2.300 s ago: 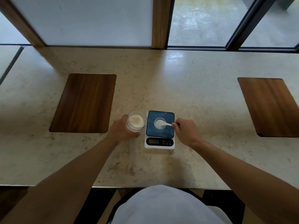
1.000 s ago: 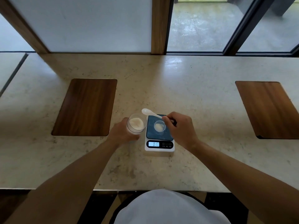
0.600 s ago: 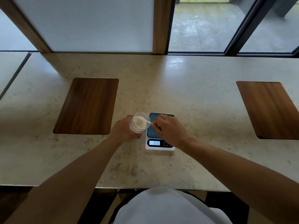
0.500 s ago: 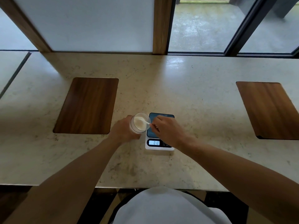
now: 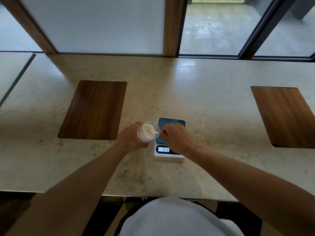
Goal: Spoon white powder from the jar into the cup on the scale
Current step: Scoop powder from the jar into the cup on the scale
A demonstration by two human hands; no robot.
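Observation:
A clear jar (image 5: 148,131) with white powder is tilted toward the right, gripped from the left by my left hand (image 5: 129,139). My right hand (image 5: 175,137) pinches the handle of a small white spoon (image 5: 152,131), whose bowl is down in the jar's powder. Right beside the jar sits the white kitchen scale (image 5: 168,155) with a dark blue platform and a lit display. The cup on the scale is hidden under my right hand.
The stone counter (image 5: 204,99) holds two inset wooden panels, one at the left (image 5: 93,109) and one at the far right (image 5: 286,116). Windows and wooden posts line the back edge. The counter's front edge runs just above my lap.
My right hand carried the spoon from over the cup leftward and dipped it into the jar. My left hand tilted the jar toward the scale. The scale display lit up.

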